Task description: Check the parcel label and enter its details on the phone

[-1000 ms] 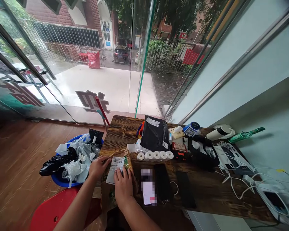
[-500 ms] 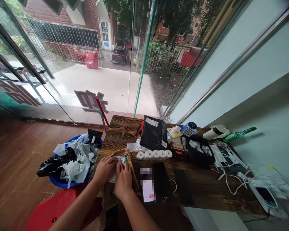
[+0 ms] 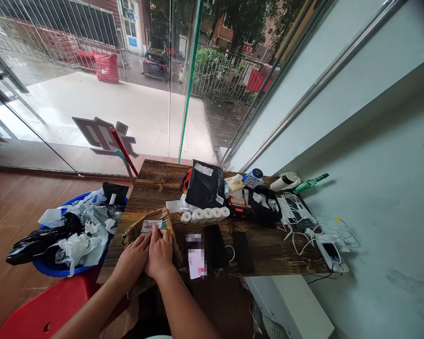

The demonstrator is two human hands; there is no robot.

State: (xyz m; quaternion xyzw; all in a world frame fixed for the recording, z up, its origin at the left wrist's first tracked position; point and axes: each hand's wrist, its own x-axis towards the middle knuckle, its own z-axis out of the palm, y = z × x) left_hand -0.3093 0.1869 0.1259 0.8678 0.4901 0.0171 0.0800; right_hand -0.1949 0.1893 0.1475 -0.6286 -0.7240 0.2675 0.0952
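A brown cardboard box (image 3: 166, 217) with crumpled tape lies at the left front of the wooden table. On its top is a white printed label (image 3: 146, 227) with a green patch beside it. My left hand (image 3: 132, 258) presses on the near side of the box, its fingers curled together below the label. Right against it, my right hand (image 3: 160, 252) rests on the box, with a fingertip touching the label's lower edge. Both hands are closed on the package, and their undersides are hidden. A phone (image 3: 197, 259) with a lit screen lies just right of the box.
White paper rolls (image 3: 207, 215) line up before a black parcel bag (image 3: 205, 186). A dark phone-like slab (image 3: 215, 247), a black pouch (image 3: 265, 207) and tangled cables (image 3: 300, 230) lie rightward. A blue bin (image 3: 53, 270) of plastic wrappings and a red stool (image 3: 49, 306) stand left.
The view has swung right and down, so the table appears further left. My hands have drawn together and slid nearer on the box, uncovering more of the label.
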